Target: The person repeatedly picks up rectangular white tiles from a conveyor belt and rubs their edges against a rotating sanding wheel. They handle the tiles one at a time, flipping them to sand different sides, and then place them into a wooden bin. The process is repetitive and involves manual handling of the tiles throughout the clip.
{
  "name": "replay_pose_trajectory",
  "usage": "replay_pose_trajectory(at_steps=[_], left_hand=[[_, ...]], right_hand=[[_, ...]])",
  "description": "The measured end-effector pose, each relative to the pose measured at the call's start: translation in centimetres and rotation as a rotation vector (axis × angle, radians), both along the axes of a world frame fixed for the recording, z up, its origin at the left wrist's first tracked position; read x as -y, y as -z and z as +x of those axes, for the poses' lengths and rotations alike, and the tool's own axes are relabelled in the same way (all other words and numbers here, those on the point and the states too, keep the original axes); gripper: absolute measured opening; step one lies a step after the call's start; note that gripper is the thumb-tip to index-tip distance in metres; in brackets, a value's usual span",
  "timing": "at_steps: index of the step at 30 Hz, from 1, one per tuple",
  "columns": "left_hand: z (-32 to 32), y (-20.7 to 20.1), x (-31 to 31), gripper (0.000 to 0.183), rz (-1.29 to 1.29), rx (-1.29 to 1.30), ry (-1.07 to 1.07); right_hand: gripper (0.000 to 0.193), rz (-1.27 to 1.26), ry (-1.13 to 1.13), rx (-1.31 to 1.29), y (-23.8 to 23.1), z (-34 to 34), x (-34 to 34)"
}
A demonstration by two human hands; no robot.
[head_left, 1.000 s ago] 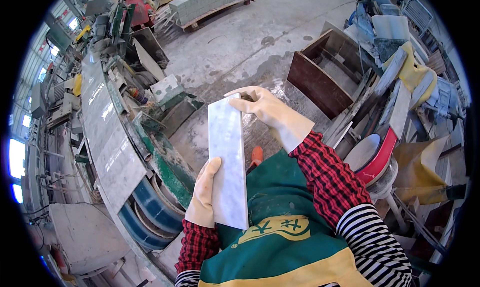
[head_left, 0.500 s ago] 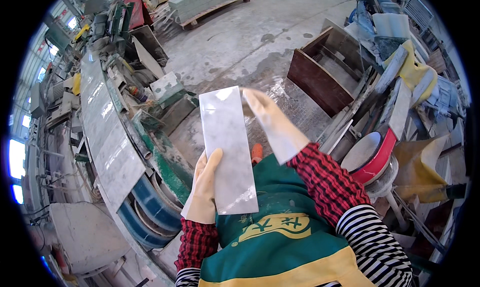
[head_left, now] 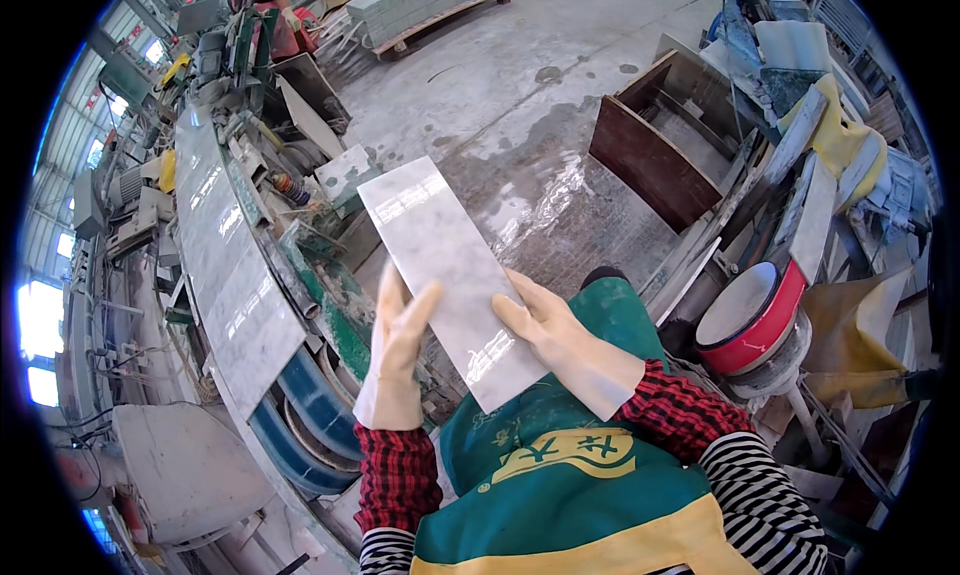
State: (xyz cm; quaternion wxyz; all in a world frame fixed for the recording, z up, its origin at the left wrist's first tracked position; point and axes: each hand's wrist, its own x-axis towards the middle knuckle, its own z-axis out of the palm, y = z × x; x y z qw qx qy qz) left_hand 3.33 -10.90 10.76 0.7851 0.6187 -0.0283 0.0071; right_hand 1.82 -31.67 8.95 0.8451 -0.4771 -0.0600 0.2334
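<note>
Our left hand [head_left: 396,350], in a cream rubber glove, grips the left long edge of a flat rectangular slab of pale grey-white marble [head_left: 450,275], thumb at the front edge and fingers mostly hidden behind. Our right hand [head_left: 560,330], gloved alike, clamps the right long edge lower down, its thumb laid on the face. The two hands are apart, with the slab between them.

We hold it in front of us, tilted, its top end leaning left and its lower corner over our dark green apron with yellow trim [head_left: 570,490]. Its face is glossy and softly clouded with grey, and bright reflections cross it near both ends. Red-and-black checked sleeves [head_left: 397,480] cover our forearms.

To our left runs a long row of polished pale stone panels [head_left: 240,305], beside a blue curved rim [head_left: 305,425]. To our right stand a dark red-brown open box [head_left: 650,165] and a round red-sided drum [head_left: 745,320]. Beyond, grey concrete floor [head_left: 520,75], wet in patches, reaches pale stacked blocks [head_left: 425,15]; another person [head_left: 288,35] is at the upper left.
</note>
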Motion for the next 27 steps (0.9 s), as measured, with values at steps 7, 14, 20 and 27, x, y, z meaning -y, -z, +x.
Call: replay_pose_trajectory(at_steps=[7,14,20,27], left_hand=[[7.0,-1.2,-4.4,0.069,-0.084,0.146,-0.247],[4.3,2.7,-1.0,0.062,-0.047,0.055,-0.367],[-8.4,3.2,5.8,0.076,-0.051,-0.091,0.047],[-3.6,3.9,2.1,0.075,-0.395,-0.243,0.049]], right_hand=[[0.072,-0.108,-0.126,0.052,-1.6,-1.2,1.4],[0.073,-0.065,-0.081,0.075,-1.2,-0.7,1.7],[0.061,-0.027,0.075,0.113,1.8,1.5,2.1],[0.058,-0.177,0.232,0.211,3.6,1.3,0.4]])
